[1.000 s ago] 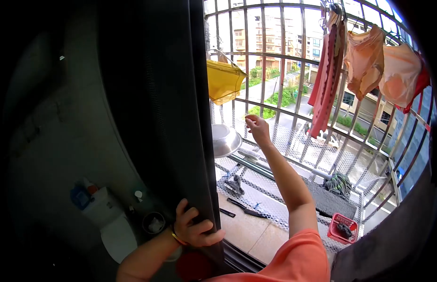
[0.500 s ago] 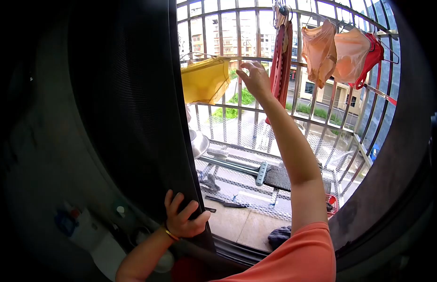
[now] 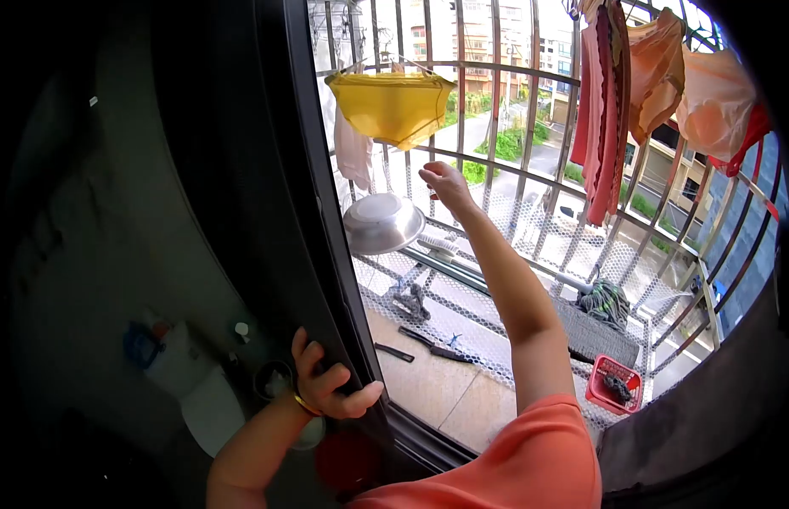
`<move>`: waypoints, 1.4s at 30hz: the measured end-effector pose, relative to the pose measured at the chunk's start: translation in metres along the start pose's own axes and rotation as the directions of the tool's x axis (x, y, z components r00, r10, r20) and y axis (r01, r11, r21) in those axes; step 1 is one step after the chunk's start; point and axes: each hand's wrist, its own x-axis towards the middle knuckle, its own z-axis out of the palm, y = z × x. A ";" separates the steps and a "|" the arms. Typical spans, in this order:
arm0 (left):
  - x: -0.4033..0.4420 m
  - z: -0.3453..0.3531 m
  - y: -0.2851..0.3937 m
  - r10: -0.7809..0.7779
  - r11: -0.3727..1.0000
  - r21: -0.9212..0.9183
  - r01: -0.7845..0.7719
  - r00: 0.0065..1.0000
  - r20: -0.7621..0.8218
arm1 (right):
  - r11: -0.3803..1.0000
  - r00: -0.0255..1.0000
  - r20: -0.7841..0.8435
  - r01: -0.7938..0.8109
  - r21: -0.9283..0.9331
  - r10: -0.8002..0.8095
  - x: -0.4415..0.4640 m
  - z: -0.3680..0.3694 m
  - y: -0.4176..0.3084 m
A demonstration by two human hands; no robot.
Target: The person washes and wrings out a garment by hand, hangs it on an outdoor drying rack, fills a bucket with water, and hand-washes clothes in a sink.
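My left hand [image 3: 333,386] rests with spread fingers against the edge of the dark sliding panel [image 3: 284,212]; a gold bracelet circles its wrist. My right hand [image 3: 448,187] reaches out past the panel, fingers loosely bent, a gap between fingertips and thumb, and nothing visible in it. Just above it, yellow underpants [image 3: 390,102] hang from a hanger, apart from the hand. Below and to the left of that hand, a metal basin [image 3: 384,225] lies upside down.
Metal window bars [image 3: 534,81] enclose the ledge. Red strips of cloth [image 3: 600,119] and peach underpants [image 3: 657,72] hang at right. On the ledge are a mop [image 3: 605,304], a red basket [image 3: 613,386] and a black brush-like tool [image 3: 437,345]. A toilet [image 3: 209,407] stands inside, at left.
My right hand has dropped from beside the yellow underpants to below them. The view has shifted, showing more of the basin, ledge and basket. My left hand stays on the panel edge.
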 end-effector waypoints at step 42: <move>-0.256 -0.195 0.225 -0.058 0.078 -0.263 0.962 0.267 0.962 | 0.446 0.095 -0.974 -0.895 0.006 0.203 -1.042 -0.053 -0.156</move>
